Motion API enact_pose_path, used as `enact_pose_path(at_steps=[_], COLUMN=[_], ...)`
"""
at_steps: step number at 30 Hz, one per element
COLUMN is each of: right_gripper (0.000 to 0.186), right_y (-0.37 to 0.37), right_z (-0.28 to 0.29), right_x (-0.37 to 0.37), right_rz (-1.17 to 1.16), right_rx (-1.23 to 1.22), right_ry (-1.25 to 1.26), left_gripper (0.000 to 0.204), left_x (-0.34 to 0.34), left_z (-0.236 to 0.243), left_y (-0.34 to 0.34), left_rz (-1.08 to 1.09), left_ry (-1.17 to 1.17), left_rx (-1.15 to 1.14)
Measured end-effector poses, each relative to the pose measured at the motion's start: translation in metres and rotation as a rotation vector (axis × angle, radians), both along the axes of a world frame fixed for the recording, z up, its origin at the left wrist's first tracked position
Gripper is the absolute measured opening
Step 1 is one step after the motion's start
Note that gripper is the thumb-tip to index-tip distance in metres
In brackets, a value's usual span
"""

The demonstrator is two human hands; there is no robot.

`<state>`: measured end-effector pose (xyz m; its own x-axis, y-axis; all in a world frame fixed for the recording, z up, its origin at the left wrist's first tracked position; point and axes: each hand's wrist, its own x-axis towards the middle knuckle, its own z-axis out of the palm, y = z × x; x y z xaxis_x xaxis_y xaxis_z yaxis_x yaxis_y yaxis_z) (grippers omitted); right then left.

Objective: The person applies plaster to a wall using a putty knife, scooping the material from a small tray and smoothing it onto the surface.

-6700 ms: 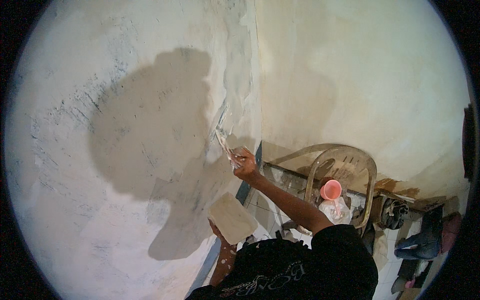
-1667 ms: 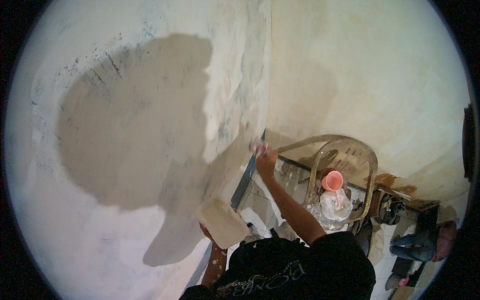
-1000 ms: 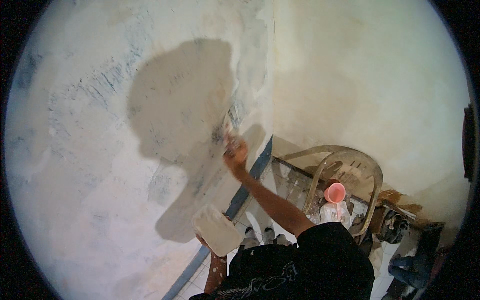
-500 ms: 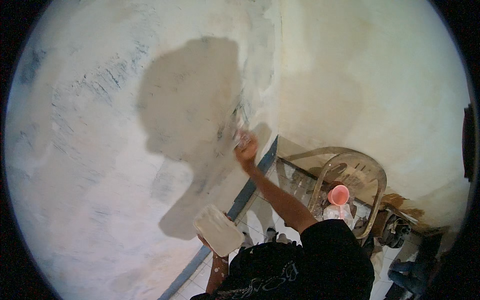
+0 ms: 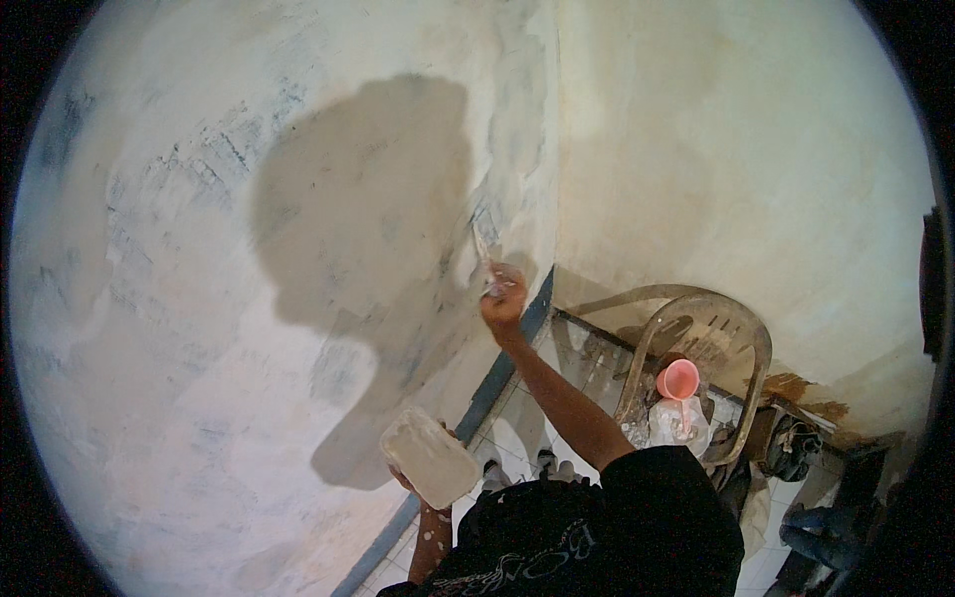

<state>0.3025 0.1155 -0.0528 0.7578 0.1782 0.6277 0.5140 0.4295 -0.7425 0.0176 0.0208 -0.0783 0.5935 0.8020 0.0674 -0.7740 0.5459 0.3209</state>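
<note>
My right hand is closed round a putty knife, seen nearly edge-on. Its blade is at the patchy white wall, close to the inner corner; whether it touches cannot be told. Low in front of me, my left hand grips a pale rectangular tray with rounded corners from below. Cream-coloured paste seems to cover its top. Most of the left fingers are hidden under the tray, and white spatters mark that forearm.
A worn plastic chair stands at the right, bearing a pink dipper and a whitish plastic bag. A blue band edges the wall's foot above white floor tiles. Dark bags lie right of the chair.
My right hand has moved slightly right and down, and the putty knife's blade shows more plainly. The tray in my left hand stays nearly where it was.
</note>
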Motion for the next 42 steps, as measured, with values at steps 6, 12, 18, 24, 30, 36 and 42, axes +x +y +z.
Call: enact_pose_path(at_steps=[6,12,18,24,30,36,42], right_gripper=[0.028,0.026,0.041,0.031,0.010,0.014,0.019], right_y=[-0.026,-0.003,0.039,-0.042,0.000,0.029,0.006], right_z=[-0.046,-0.040,-0.080,-0.031,-0.052,-0.034,-0.059], right_x=[-0.072,0.047,0.043,-0.093,0.082,0.097,-0.048], right_rz=[0.040,-0.538,-0.863,-0.042,-0.662,-0.535,-0.379], right_rx=[-0.080,-0.428,-0.436,-0.401,-0.422,-0.339,-0.428], right_ry=[-0.395,-0.168,-0.546,-0.224,-0.221,-0.016,-0.096], left_gripper=[0.079,0.082,0.081,0.081,0.090,0.091,0.092], left_x=[0.000,-0.005,0.007,-0.016,-0.011,-0.024,-0.038], left_z=[0.011,0.007,0.004,0.037,0.005,0.015,-0.004], left_y=[-0.002,0.010,0.011,0.016,0.023,0.005,0.004], left_rz=[0.082,-0.052,-0.114,-0.235,-0.134,-0.073,-0.041], left_ry=[-0.174,0.091,0.043,-0.607,0.012,0.101,0.155], left_rx=[-0.216,-0.001,0.008,-0.639,-0.059,-0.217,-0.136])
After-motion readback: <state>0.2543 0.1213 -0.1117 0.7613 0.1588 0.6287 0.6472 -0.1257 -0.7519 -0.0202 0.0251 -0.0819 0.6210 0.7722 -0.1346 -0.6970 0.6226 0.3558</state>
